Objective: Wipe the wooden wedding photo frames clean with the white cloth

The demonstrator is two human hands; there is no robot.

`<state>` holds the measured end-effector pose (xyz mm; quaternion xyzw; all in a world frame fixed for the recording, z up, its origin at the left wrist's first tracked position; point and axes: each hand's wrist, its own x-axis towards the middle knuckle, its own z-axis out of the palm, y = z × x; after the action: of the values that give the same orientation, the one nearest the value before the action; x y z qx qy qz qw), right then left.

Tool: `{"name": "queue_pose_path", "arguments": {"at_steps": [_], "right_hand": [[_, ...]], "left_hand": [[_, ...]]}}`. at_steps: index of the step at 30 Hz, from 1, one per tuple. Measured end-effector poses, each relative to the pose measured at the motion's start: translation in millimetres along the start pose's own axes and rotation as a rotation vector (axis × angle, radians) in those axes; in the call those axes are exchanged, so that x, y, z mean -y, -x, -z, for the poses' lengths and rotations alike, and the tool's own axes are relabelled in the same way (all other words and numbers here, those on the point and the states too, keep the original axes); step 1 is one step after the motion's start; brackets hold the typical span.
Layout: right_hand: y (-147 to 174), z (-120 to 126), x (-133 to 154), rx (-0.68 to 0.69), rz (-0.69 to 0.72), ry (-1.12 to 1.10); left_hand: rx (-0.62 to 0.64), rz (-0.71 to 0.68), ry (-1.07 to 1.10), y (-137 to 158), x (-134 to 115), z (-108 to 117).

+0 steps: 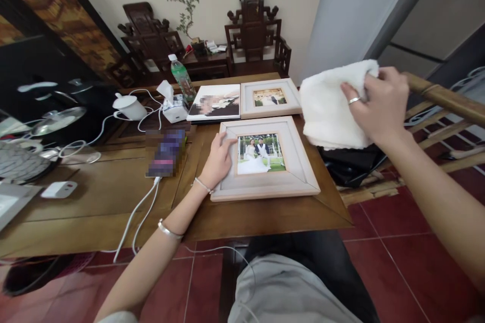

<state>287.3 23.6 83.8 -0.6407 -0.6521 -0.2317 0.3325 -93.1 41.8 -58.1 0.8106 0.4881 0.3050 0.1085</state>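
Observation:
A light wooden picture frame (303,191) with a wedding photo lies flat near the table's front right corner. My left hand (220,161) rests on its left side, fingers stretched out over the border. Up at the right, my right hand (384,103) grips a folded white towel (333,111), thumb on its face and the other fingers curled behind the edge. The towel is held off the table, beyond its right edge. Behind the near frame lie a second picture frame (246,98) and a white-edged photo panel (229,98), side by side.
On the wooden table (113,217) are a phone (166,154) with a white cable, a tissue box (175,110), a green-labelled bottle (182,76), a lidded white cup (129,106) and a charger (58,190). A bamboo rack (435,93) stands at the right; carved chairs (252,30) are behind.

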Motion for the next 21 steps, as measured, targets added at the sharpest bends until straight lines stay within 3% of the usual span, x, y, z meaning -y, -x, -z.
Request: {"name": "queue_pose_path", "arguments": {"at_steps": [3,5,8,10,12,17,19,21], "right_hand": [[4,-7,8,0.042,0.068,0.052],[15,-19,21,0.132,0.189,-0.004],[37,-38,42,0.363,0.459,-0.069],[49,-47,54,0.49,0.552,-0.08],[54,-50,63,0.546,0.527,-0.069],[47,-48,71,0.578,0.296,-0.011],[41,-48,65,0.539,0.239,-0.038],[36,-48,55,0.411,0.215,-0.087]], "left_hand": [[-0.021,0.003,0.016,-1,0,2],[-0.033,0.006,0.028,-2,1,2],[-0.046,0.009,0.048,-3,4,1],[-0.044,0.011,0.056,-3,5,-1],[-0.032,0.001,0.05,-3,7,-2],[0.007,-0.019,0.007,-7,8,-5],[0.008,-0.014,0.002,-9,9,-6],[0.001,-0.015,-0.004,-10,9,-7]]}}
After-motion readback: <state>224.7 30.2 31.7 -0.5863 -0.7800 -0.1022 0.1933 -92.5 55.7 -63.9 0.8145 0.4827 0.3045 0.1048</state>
